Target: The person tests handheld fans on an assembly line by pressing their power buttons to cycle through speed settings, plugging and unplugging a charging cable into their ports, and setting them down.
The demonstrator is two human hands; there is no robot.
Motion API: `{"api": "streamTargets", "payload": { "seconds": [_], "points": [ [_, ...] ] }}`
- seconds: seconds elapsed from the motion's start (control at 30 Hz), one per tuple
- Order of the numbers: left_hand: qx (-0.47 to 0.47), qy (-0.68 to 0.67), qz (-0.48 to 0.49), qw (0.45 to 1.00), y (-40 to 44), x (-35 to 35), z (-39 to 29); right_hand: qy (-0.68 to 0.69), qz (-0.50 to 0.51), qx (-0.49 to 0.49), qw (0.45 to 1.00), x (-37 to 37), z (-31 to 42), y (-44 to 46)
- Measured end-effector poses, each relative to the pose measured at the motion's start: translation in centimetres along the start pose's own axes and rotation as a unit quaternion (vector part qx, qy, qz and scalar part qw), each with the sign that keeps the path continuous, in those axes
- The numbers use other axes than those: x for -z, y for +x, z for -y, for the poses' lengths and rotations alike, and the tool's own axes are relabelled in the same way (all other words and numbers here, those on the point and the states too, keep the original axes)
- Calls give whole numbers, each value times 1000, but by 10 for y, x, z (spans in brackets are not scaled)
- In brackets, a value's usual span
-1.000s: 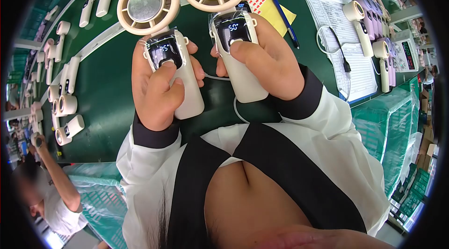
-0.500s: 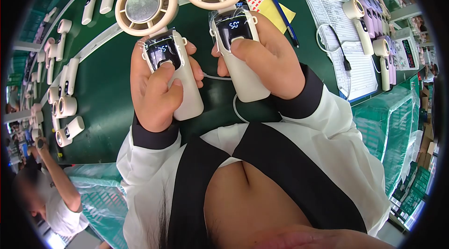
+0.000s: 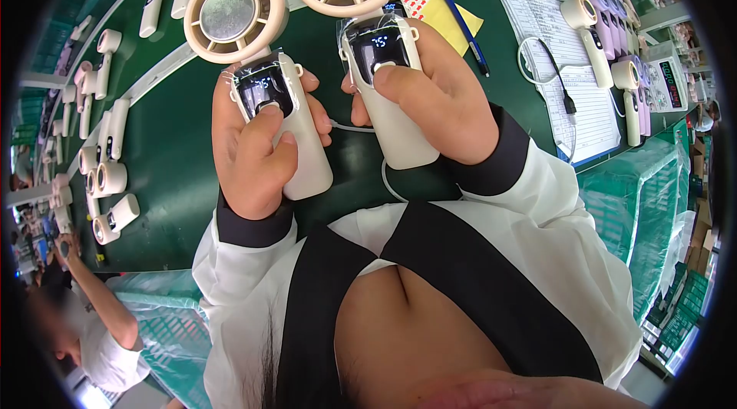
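Two cream handheld fans with round ringed heads are held side by side over the green table. My left hand (image 3: 257,152) is wrapped round the handle of the left fan (image 3: 307,155), its thumb on the button below a lit display. Around the right fan (image 3: 399,129) my right hand (image 3: 445,98) is closed, thumb on its button; that display reads 75°. Clear film covers both dark display panels. Behind the right fan, part of another dark display (image 3: 394,7) shows. A white cable (image 3: 393,182) runs under the hands.
On the green table (image 3: 169,171) several cream fans (image 3: 111,177) stand or lie at the left. A yellow pad (image 3: 454,21), a blue pen (image 3: 466,33) and written sheets (image 3: 583,113) with a cable lie right. Beyond are purple fans (image 3: 606,25) and a meter (image 3: 665,86). A person (image 3: 107,332) sits lower left.
The right fan's display has gone from 50° to 75°. Both fans have shifted slightly to the left, and the left fan's head sits a little lower. Both hands keep their hold.
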State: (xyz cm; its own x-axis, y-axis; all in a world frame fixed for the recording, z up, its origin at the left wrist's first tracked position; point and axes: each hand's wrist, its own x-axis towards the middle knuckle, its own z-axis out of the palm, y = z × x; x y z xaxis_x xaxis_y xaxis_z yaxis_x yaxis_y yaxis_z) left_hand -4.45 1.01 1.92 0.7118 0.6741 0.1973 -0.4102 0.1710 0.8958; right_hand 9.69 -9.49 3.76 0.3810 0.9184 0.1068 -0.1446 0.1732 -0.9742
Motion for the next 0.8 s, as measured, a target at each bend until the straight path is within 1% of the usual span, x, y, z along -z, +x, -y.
{"api": "streamTargets", "payload": {
  "seconds": [0.13,0.27,0.47,0.63,0.77,0.8],
  "points": [
    [0,33,-22,999,-1,-2,-2,11,2,2,1000,0,0,0],
    [27,-9,-5,1000,0,0,-2,-6,13,5,1000,3,0,1],
    [30,-10,-8,999,1,0,-3,4,5,9,1000,0,-5,2],
    [37,-33,-15,999,1,0,-4,-13,-4,-22,1000,0,-5,3],
    [35,76,-116,990,-2,10,-16,-82,-9,-153,985,-13,2,15],
    [47,101,-127,986,-3,18,-19,-173,-1,-110,979,-16,-8,24]
  ]
}}
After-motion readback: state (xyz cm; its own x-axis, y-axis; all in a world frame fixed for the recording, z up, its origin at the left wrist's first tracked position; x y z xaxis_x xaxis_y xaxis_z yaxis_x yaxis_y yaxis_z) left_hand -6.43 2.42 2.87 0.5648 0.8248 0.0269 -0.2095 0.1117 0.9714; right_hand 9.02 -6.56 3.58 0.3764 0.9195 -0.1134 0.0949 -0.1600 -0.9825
